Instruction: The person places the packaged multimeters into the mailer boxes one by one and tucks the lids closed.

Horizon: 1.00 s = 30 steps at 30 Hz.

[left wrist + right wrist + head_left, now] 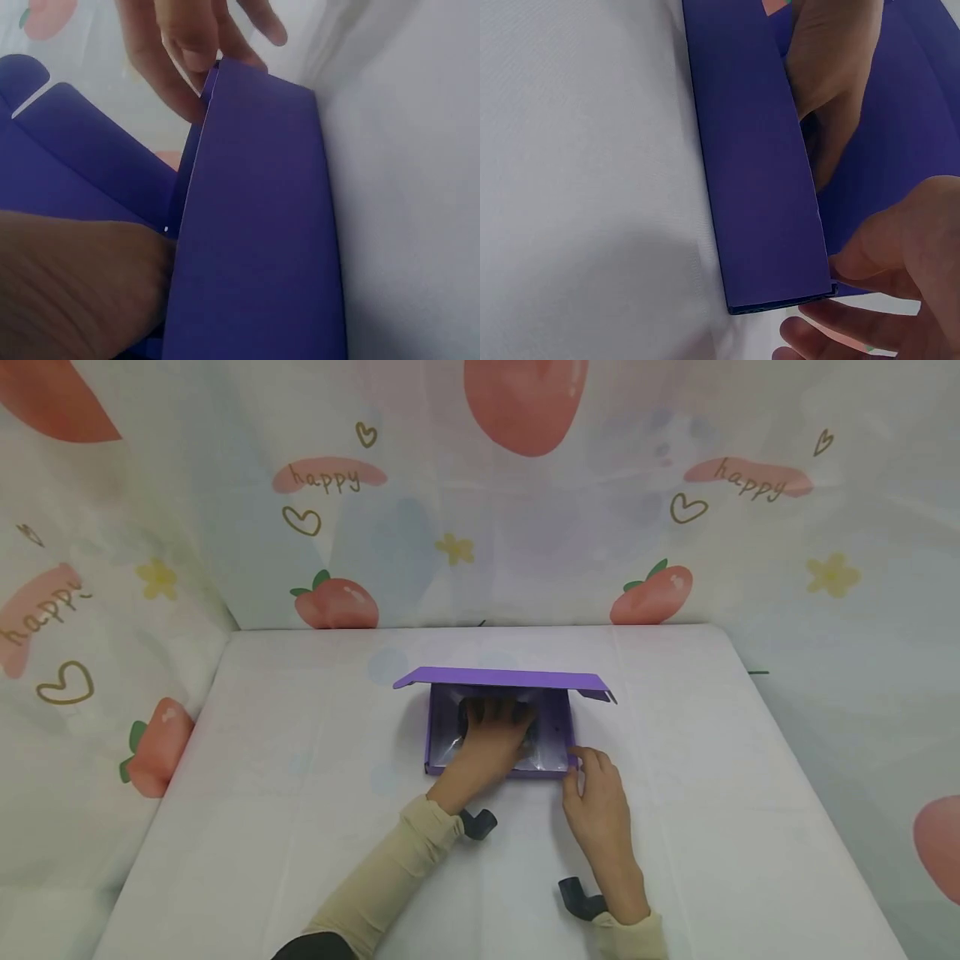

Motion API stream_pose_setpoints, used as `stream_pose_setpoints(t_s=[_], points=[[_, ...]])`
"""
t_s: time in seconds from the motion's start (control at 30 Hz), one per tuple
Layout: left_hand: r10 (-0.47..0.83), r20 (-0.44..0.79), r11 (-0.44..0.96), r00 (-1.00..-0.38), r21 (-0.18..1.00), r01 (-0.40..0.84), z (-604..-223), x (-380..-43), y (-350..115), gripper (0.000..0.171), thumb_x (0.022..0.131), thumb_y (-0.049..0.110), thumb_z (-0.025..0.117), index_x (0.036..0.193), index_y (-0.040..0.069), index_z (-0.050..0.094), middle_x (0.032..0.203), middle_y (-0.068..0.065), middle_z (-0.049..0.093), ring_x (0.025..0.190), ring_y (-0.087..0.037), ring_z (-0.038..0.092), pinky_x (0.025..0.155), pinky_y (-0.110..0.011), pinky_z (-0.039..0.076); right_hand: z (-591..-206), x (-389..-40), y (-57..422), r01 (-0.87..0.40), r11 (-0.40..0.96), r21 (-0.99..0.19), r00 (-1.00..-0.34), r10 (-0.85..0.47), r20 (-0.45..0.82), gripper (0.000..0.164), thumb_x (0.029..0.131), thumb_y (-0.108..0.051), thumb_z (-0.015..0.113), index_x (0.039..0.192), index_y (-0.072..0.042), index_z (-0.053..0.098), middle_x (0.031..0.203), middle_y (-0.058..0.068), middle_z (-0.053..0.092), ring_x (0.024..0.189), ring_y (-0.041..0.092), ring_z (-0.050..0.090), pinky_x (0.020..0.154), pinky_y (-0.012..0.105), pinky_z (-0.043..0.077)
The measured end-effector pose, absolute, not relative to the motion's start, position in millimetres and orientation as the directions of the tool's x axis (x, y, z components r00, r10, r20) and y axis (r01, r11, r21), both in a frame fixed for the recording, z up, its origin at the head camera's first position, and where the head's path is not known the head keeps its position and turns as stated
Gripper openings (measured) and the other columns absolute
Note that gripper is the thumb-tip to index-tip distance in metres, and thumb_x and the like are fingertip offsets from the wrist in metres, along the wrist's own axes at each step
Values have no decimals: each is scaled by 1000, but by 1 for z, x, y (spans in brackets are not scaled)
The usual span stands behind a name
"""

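A shallow purple cardboard box (428,739) sits on the table with its lid (502,677) raised at the back. My left hand (491,739) reaches inside, fingers spread and fairly straight over a dark item (462,718) in clear plastic. The hand covers most of that item, so its kind cannot be made out. At the front right corner, my right hand (598,797) pinches the box's side wall. The right wrist view shows that thumb at the inner side of the corner and the fingers outside. The box's front wall (255,210) hides the left fingertips in the left wrist view.
A white cloth covers the table (300,760). Behind it and at the sides hangs a printed curtain (525,543) with peaches, hearts and lettering. Dark angled pieces (480,824) show beside both wrists. The box's side flaps (97,139) stand out from the lid.
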<state>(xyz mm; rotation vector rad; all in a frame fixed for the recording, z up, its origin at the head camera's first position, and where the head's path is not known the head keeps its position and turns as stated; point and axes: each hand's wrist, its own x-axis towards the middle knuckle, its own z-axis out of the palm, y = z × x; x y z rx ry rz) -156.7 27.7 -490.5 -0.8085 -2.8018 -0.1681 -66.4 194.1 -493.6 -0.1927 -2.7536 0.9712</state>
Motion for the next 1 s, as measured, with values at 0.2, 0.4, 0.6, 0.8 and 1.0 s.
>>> stream_pose_setpoints(t_s=[0.2,0.4,0.6,0.8,1.0], points=[[517,188,842,-835,67,536,-492,-163,29,55,88,48,80,138,31,64,144,-12,60,133,-44,55,101,-72,47,-495,-67,194,49,774,-632,-968,193,161,30,99,-8,55,126,-3,65,130,21,65,116,41,62,94,56,52],[500,197,848,-844,87,523,-493,-166,30,48,90,40,78,136,31,66,145,-13,59,131,-46,57,98,-72,49,-496,-67,194,39,773,-634,-964,197,181,29,99,-6,55,126,-4,67,128,21,66,113,39,64,91,56,53],[471,172,851,-865,170,497,-493,-170,30,51,90,29,80,138,30,66,147,-13,58,134,-45,55,101,-72,48,-496,-67,195,51,762,-646,-968,196,155,31,100,-7,53,127,-6,67,130,19,66,114,37,64,92,55,53],[443,173,838,-880,270,474,-493,-172,30,48,89,22,82,135,27,69,146,-13,57,137,-44,51,105,-73,45,-497,-67,196,60,756,-652,-970,200,142,30,101,-9,53,129,-8,66,129,17,66,114,36,64,92,54,52],[419,197,822,-886,331,463,-496,-173,31,39,91,19,79,129,18,69,141,-16,57,135,-45,50,106,-72,43,-497,-66,197,77,752,-655,-971,205,121,30,102,-10,52,130,-9,66,129,18,66,114,35,64,91,55,53]])
